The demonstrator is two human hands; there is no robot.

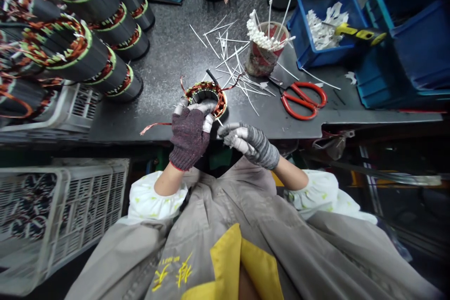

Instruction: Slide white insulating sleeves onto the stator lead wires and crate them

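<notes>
A motor stator (221,98) with copper windings stands near the front edge of the dark bench. My left hand (191,133), in a dark knitted glove with taped fingertips, wraps over its near side and grips it. Copper leads and a dark sleeve stick out from the winding. Just right of the stator is my right hand (251,143), in a grey glove with white-taped fingers. Its fingers pinch together on a thin white cable tie (220,122) that reaches to the stator's lower rim. The fingers cover most of that tie.
Loose white tie strips (232,65) litter the bench behind the stator. A cup (262,61) holds upright cable ties, with red-handled scissors (304,101) beside it. Blue bins (305,49) stand right, one with a yellow-handled tool (360,33). Stacked stators (123,82) and white crates (87,211) occupy the left.
</notes>
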